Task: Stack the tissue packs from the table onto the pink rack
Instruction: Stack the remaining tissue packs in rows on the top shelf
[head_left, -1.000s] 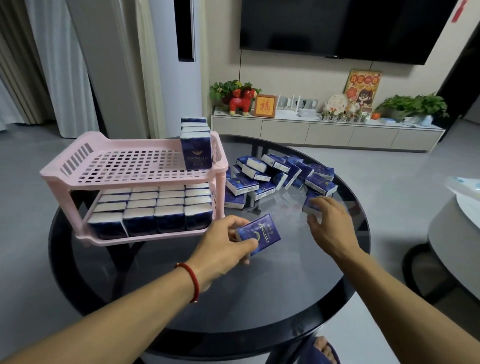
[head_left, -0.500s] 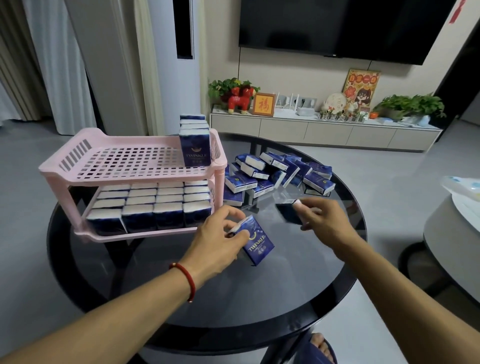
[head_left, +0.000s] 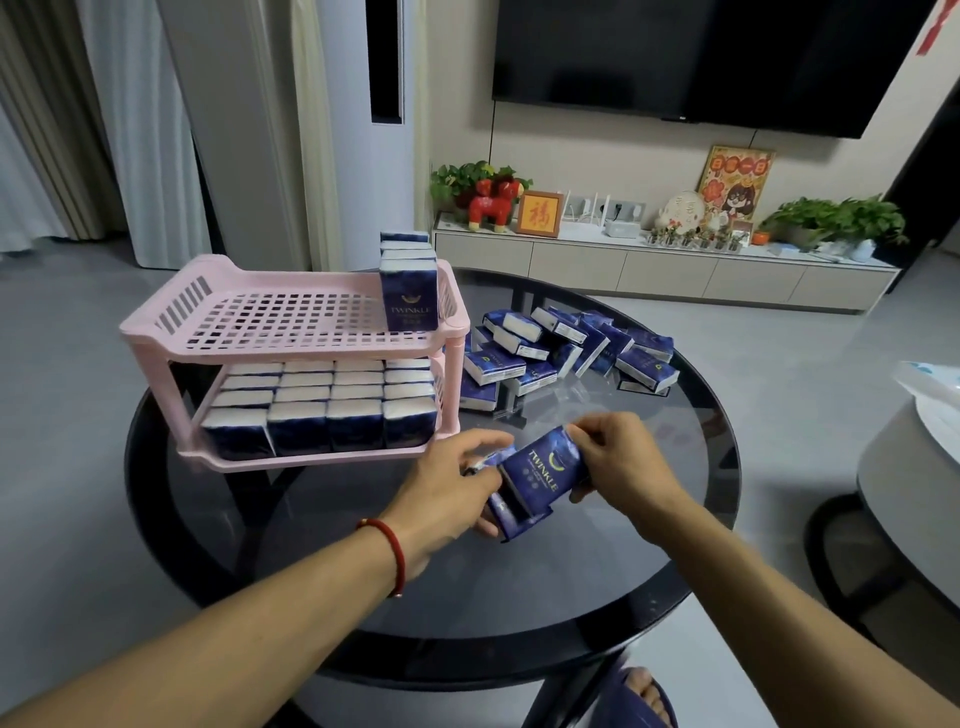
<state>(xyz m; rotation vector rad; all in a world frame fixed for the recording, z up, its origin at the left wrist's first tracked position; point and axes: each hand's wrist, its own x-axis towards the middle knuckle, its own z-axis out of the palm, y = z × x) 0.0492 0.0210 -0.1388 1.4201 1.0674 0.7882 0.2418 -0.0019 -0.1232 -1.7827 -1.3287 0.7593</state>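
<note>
Above the glass tabletop (head_left: 597, 582), the left hand (head_left: 457, 493) and right hand (head_left: 621, 460) each grip a blue tissue pack (head_left: 543, 470), pressing two together. Best squared up first, then stood beside the row on the pink rack (head_left: 291, 332).

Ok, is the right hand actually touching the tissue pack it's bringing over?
Touching. The head view shows the right hand with its fingers curled over the top end and its thumb at the lower edge of the tissue pack.
</note>
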